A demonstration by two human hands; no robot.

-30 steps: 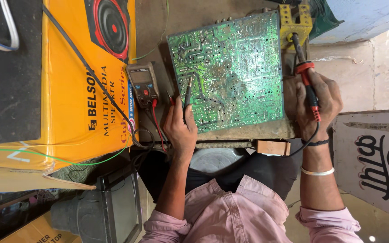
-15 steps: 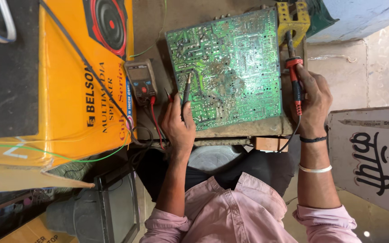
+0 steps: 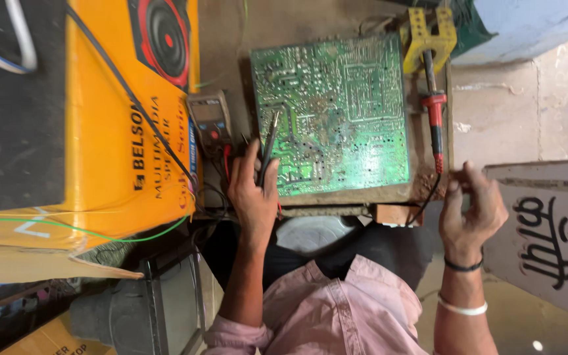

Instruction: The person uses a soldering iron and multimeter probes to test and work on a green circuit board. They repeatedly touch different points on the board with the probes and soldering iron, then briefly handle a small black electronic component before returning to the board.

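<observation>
A green circuit board lies solder side up on the brown bench. My left hand rests at the board's near left corner and grips thin black probes whose tips touch the board. My right hand hovers off the bench's right edge with loosely spread fingers and holds nothing. A red-handled iron lies just beyond it, its tip in a yellow stand, and its black cable runs down past my right fingers.
A grey multimeter sits left of the board with leads trailing to my left hand. A big yellow carton with a speaker picture fills the left. A white painted signboard stands at the right, and an old monitor lower left.
My right hand has let go of the red-handled iron, which now rests in the yellow stand, and has drawn back toward me. My left hand stays on the probes.
</observation>
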